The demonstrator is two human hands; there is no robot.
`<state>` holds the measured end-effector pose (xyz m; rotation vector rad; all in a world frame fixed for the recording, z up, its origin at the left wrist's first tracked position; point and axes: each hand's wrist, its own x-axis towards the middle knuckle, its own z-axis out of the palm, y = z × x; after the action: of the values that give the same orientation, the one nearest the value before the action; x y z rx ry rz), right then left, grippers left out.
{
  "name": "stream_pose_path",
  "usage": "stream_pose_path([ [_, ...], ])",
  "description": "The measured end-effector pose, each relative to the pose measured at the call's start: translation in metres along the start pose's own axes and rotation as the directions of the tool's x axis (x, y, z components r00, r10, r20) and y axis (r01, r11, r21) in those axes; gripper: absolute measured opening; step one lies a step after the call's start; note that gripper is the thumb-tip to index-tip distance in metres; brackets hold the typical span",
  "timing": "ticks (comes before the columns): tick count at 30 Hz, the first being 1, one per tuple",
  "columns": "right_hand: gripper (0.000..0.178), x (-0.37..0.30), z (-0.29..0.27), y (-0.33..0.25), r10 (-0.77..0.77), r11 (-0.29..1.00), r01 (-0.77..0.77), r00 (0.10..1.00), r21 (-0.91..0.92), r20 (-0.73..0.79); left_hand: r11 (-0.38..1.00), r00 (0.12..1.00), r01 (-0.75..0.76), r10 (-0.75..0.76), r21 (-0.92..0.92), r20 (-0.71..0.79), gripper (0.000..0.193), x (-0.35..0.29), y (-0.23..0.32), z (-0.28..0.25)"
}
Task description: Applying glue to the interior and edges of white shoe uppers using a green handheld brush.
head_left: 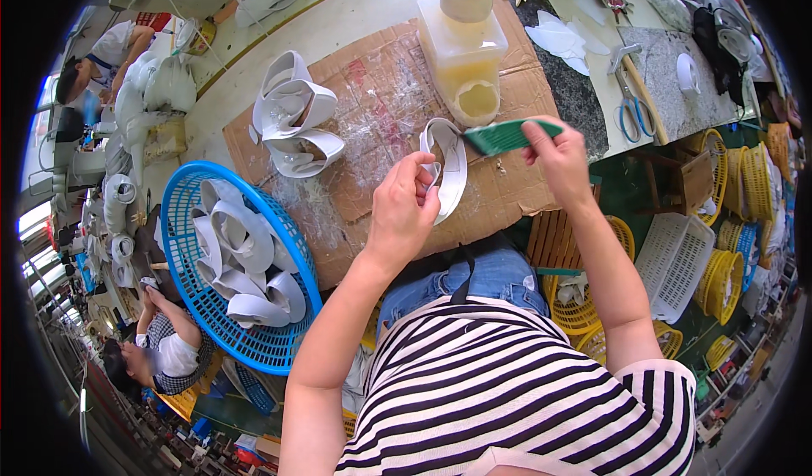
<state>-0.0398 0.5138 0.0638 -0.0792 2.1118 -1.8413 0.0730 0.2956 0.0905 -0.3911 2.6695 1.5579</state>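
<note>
My left hand (401,212) pinches the edge of a white curved shoe upper (453,171), holding it up above a glue-marked cardboard sheet (381,112). In my right hand (558,159) is a flat green brush (511,136), gripped at its far right end between thumb and fingers. The brush's left end hovers close beside the upper; whether they touch, I cannot tell. Just behind stands a translucent square bottle (461,40) with yellowish liquid inside. More white uppers (296,121) lie piled together on the cardboard to the left.
A blue plastic basket (182,247) of white uppers sits left of my lap. Blue-handled scissors (634,119) and a hammer (640,91) rest at the table's right. Yellow baskets (723,281) and a white crate (672,260) stand lower right. Two other people work at the left.
</note>
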Motion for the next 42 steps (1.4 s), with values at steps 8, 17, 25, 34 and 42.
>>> stream_pose_path([
  [8,0.015,-0.008,0.028,0.005,-0.173,0.964,0.165,0.985,-0.208,-0.022,0.996,0.996,-0.084,0.084,-0.010,0.003,0.038,-0.004,0.004,0.008],
  [17,0.022,0.020,-0.006,-0.004,-0.564,0.652,0.535,0.816,-0.537,0.129,0.999,0.999,-0.048,0.048,0.002,-0.024,0.037,-0.001,0.003,0.005],
  [25,0.052,0.024,-0.014,0.017,-0.504,0.340,0.716,0.686,-0.609,0.525,1.000,1.000,-0.001,0.001,-0.006,0.002,0.035,-0.005,0.005,0.006],
  [34,0.055,0.013,-0.015,0.017,-0.421,0.549,0.534,0.841,-0.643,0.340,0.999,1.000,0.022,-0.021,-0.032,0.020,0.034,-0.003,0.006,0.006],
  [42,0.007,-0.027,0.011,0.009,-0.368,0.779,0.322,0.929,-0.539,0.023,0.997,0.999,0.036,-0.035,-0.062,0.020,0.034,-0.007,0.005,0.010],
])
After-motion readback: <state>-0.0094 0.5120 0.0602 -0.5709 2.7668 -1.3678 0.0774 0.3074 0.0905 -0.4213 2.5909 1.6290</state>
